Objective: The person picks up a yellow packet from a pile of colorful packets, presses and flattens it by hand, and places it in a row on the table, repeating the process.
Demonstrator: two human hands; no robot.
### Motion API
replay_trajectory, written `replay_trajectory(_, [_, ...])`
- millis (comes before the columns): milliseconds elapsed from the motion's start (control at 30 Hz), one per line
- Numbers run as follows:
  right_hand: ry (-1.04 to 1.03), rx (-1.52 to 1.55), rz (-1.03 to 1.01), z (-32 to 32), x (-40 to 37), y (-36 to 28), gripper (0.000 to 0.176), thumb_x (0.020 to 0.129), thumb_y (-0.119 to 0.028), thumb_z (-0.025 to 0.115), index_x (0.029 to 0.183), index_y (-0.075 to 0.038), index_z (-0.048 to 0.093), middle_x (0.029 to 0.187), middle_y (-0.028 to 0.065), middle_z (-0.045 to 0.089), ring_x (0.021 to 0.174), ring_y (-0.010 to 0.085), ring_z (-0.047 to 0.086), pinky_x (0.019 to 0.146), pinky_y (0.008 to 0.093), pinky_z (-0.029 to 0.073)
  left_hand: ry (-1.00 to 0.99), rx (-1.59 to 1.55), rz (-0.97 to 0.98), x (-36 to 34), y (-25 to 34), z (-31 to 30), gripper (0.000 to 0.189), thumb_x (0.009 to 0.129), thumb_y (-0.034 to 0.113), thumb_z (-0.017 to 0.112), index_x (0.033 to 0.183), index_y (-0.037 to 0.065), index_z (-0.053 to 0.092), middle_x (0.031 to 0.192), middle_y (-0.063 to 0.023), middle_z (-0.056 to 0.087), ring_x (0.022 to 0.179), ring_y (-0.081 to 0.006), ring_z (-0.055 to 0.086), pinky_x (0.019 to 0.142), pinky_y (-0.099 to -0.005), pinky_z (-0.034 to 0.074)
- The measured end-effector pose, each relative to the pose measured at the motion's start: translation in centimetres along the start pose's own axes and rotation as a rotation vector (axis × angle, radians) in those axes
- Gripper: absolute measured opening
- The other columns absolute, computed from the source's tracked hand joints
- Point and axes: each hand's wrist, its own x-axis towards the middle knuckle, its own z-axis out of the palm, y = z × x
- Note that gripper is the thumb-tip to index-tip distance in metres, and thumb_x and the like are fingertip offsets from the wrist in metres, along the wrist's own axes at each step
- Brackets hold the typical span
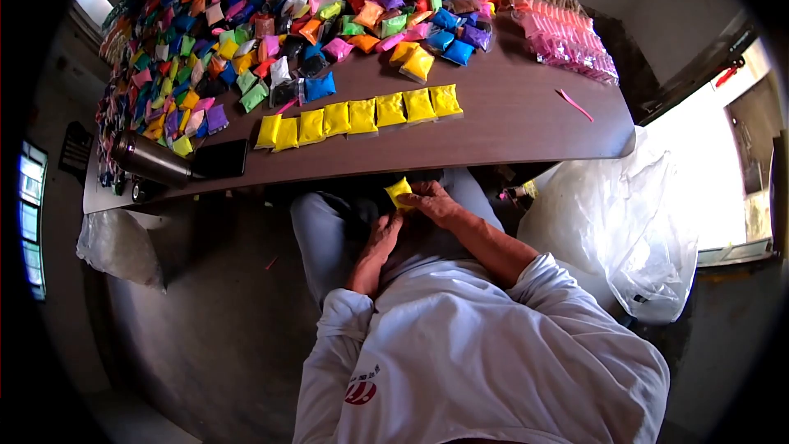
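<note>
Below the table's front edge, over my lap, a small yellow packet (399, 191) is held between my hands. My right hand (436, 202) has its fingers closed on the packet's right side. Just under the packet, my left hand (385, 233) touches its lower edge; its fingers are partly hidden, so I cannot tell how they are closed. On the brown table (526, 131) a row of several yellow packets (362, 116) lies side by side near the front edge.
Mixed coloured packets (246, 41) are heaped across the table's back and left. Pink packets (567, 37) are stacked at the right, near a pink strip (575, 104). A metal bottle (152, 158) and a dark phone (220, 159) lie front left. Clear plastic bags (608, 222) hang right.
</note>
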Motion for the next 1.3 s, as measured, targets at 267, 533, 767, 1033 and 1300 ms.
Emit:
replay_trajectory(267, [0.127,-0.12,0.118,0.5,-0.4,-1.2,0.037,0.074,-0.022,0.066,0.098,0.005,0.058,0.091,0.011,0.06,0.082,0.0174,0.055,0.076,0.0281,0.043,-0.02,-0.037,-0.04,-0.6,1.3,0.0,0.044,0.086,0.041,0.043,0.094,0.0,0.057,0.082,-0.0131,0.059,0.077,-0.0225,0.054,0.07,-0.0308,0.042])
replay_trajectory(533, [0.06,-0.092,0.069,0.0,-0.2,-0.5,0.035,0.078,-0.025,0.061,0.097,0.004,0.059,0.089,0.0098,0.061,0.079,0.0158,0.056,0.076,0.0263,0.043,-0.031,-0.138,-0.02,-0.3,0.7,-0.1,0.047,0.085,0.046,0.043,0.091,0.001,0.059,0.08,-0.0091,0.059,0.077,-0.0196,0.053,0.07,-0.0311,0.041])
replay_trajectory(767, [-0.027,-0.336,-0.006,-1.2,0.4,0.2,0.027,0.081,-0.02,0.053,0.097,0.001,0.058,0.092,0.0122,0.059,0.083,0.0203,0.057,0.076,0.0288,0.045,-0.083,-0.202,-0.028,0.0,0.0,-0.1,0.051,0.085,0.049,0.041,0.091,0.002,0.059,0.08,-0.008,0.059,0.077,-0.019,0.053,0.07,-0.0298,0.041])
replay_trajectory(1033, [-0.13,0.503,0.234,-0.9,0.0,-0.9,0.025,0.082,-0.018,0.054,0.098,0.0,0.054,0.089,0.0103,0.059,0.082,0.0211,0.058,0.072,0.0294,0.047,-0.12,-0.369,-0.129,0.1,-0.2,-0.1,0.055,0.083,0.054,0.04,0.088,0.002,0.06,0.081,-0.0075,0.06,0.076,-0.0167,0.055,0.07,-0.0283,0.042])
replay_trajectory(1300, [-0.181,0.345,0.172,-0.5,-0.2,-0.9,0.03,0.076,-0.026,0.067,0.091,-0.002,0.056,0.078,0.0047,0.059,0.066,0.0145,0.056,0.058,0.0256,0.047,-0.133,-0.339,-0.082,0.5,-0.7,0.1,0.053,0.085,0.052,0.041,0.094,0.002,0.057,0.078,-0.0056,0.059,0.068,-0.0151,0.055,0.063,-0.0265,0.043])
